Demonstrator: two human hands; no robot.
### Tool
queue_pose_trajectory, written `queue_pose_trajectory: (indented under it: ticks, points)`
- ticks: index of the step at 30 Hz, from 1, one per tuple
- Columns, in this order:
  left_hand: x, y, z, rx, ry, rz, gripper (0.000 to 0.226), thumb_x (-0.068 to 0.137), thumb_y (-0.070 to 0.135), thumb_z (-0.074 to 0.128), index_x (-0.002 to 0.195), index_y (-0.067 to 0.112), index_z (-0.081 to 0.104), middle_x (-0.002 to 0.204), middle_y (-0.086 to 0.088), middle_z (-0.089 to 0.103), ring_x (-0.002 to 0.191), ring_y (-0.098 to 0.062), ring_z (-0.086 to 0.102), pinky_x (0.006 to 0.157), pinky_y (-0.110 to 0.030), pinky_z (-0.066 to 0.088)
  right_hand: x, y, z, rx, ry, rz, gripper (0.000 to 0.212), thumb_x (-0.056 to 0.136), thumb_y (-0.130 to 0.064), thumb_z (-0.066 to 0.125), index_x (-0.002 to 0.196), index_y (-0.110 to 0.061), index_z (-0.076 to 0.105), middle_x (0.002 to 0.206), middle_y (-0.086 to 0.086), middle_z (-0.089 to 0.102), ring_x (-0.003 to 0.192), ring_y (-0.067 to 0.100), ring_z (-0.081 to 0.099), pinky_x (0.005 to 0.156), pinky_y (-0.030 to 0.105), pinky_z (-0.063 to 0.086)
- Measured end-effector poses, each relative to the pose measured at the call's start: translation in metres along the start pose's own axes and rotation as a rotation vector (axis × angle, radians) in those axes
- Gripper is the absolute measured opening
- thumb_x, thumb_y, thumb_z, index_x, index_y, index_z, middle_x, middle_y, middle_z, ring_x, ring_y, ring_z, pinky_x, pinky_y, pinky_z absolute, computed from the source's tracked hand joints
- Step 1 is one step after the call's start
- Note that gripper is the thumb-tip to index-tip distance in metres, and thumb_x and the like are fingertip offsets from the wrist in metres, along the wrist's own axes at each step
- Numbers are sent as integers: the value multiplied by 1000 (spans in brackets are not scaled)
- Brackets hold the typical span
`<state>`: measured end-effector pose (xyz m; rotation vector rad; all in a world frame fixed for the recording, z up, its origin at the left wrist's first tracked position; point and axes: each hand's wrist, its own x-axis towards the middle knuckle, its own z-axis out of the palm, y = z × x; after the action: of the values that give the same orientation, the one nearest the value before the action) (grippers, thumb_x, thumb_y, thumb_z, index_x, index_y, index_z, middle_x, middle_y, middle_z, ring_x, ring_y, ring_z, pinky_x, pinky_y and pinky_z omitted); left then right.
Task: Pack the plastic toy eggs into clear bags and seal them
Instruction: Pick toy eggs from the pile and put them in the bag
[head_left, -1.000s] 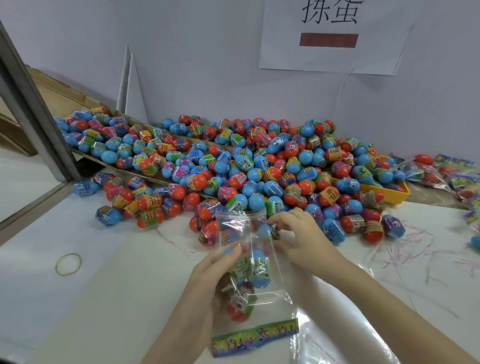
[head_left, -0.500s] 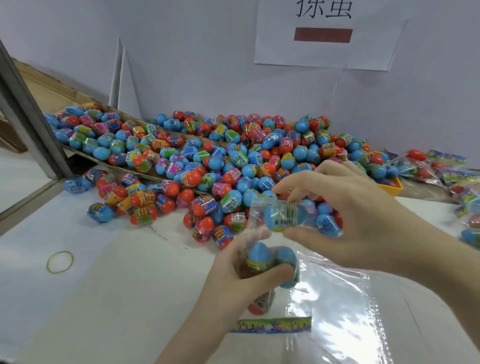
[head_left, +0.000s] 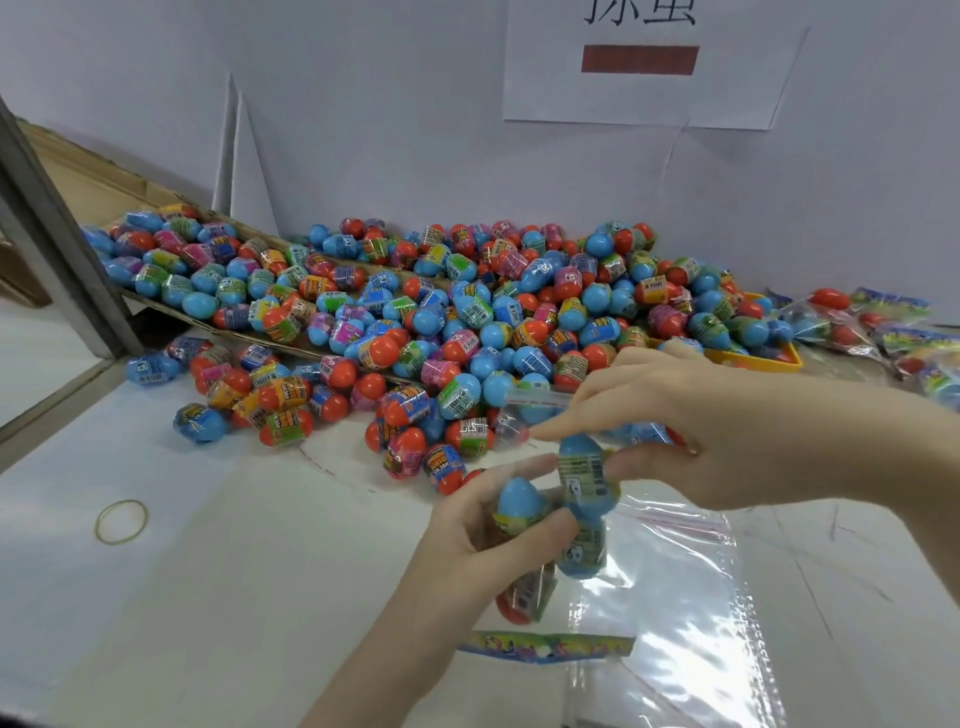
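Glossy plastic eggs (head_left: 457, 332), crinkly clear bag (head_left: 675, 571), matt tabletop (head_left: 208, 597).

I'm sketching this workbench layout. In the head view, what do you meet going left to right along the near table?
Yellow rubber band → left hand gripping the clear plastic bag of eggs → loose clear plastic bags lying flat.

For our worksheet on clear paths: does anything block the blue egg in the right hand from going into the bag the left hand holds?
Nothing visible does. The right hand holds the blue egg right at the mouth of the clear bag, which the left hand grips; the eggs already inside sit lower down.
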<state>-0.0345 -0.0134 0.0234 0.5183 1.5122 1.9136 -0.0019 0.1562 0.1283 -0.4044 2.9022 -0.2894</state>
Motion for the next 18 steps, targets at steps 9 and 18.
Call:
queue_pose_trajectory:
  ticks: [9, 18]
  points:
    - [0, 2, -3, 2, -40, 20, 45, 59, 21, 80, 102, 21, 66, 85, 1, 73, 77, -10, 69, 63, -17, 52, -2, -3, -2, 87, 107, 35, 27, 87, -25, 57, 107, -44, 60, 93, -24, 56, 91, 1, 37, 83, 6, 22]
    - [0, -1, 5, -7, -31, 88, 44, 60, 15, 71, 103, 16, 64, 78, 3, 72, 72, -8, 68, 61, -16, 51, 5, -11, -5, 21, 14, 42, 29, 80, -29, 67, 80, -52, 50, 85, -26, 55, 88, -11, 31, 77, 12, 17]
